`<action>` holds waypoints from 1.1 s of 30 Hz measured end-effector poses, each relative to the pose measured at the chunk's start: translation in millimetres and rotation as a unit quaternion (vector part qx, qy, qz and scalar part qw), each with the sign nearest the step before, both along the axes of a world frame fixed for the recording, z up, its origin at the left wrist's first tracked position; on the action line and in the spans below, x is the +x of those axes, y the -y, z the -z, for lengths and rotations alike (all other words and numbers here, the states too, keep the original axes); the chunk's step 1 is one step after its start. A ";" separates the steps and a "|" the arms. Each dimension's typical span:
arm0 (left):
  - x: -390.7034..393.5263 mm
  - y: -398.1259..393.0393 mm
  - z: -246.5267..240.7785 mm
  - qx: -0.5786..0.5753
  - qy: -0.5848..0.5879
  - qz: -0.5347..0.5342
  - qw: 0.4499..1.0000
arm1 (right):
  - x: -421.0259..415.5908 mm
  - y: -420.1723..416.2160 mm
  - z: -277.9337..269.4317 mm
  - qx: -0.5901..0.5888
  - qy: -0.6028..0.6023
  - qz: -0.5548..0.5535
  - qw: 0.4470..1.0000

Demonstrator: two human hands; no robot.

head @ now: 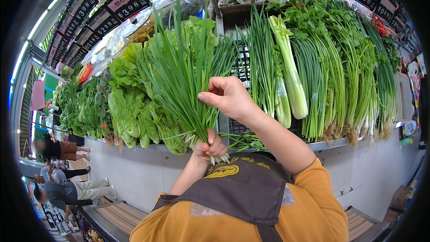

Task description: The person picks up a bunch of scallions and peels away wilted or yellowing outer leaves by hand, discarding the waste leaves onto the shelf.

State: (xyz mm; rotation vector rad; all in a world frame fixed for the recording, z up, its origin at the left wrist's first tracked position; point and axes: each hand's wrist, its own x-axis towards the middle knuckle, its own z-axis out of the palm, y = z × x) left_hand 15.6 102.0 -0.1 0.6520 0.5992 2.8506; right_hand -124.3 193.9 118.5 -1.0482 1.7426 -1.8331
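Note:
A bunch of garlic chives [183, 80] stands upright in front of me, its long flat leaves fanning up and to the left. My left hand [212, 147] is closed around the pale lower stems, whose white ends stick out below the fist. My right hand [230, 95] is at the right side of the leaves, with curled fingers and the thumb tip against them. Whether it pinches a leaf cannot be told. Loose chive leaves [247, 142] lie on the display edge just below my right forearm. More chives [223, 55] lie behind the held bunch.
Leafy lettuce [126, 117] lies left of the bunch. To the right are a celery stalk [292, 74], scallions [310, 90] and leafy celery [352, 60]. A black plastic crate [242, 58] shows between them. Price signs [127, 1] hang above. People [84, 191] are at the far left.

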 end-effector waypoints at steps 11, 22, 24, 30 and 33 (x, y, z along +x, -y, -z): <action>-0.5 -2.6 1.2 0.012 0.001 -0.008 1.000 | -2.3 -5.1 2.7 -0.065 0.173 -0.097 0.978; -0.7 -3.4 -0.6 0.007 0.014 -0.001 1.000 | -3.9 -1.6 5.9 -0.089 0.213 -0.126 0.965; -0.3 -3.5 -0.2 0.007 0.015 -0.001 1.000 | -7.3 0.0 8.6 -0.069 0.182 -0.120 0.974; -0.1 -2.2 0.5 0.011 0.016 0.005 1.000 | -23.4 -2.9 4.4 0.027 0.105 -0.122 0.987; 1.6 -2.8 1.8 0.009 0.021 -0.001 1.000 | -23.1 -4.7 -2.2 0.049 0.091 -0.130 0.986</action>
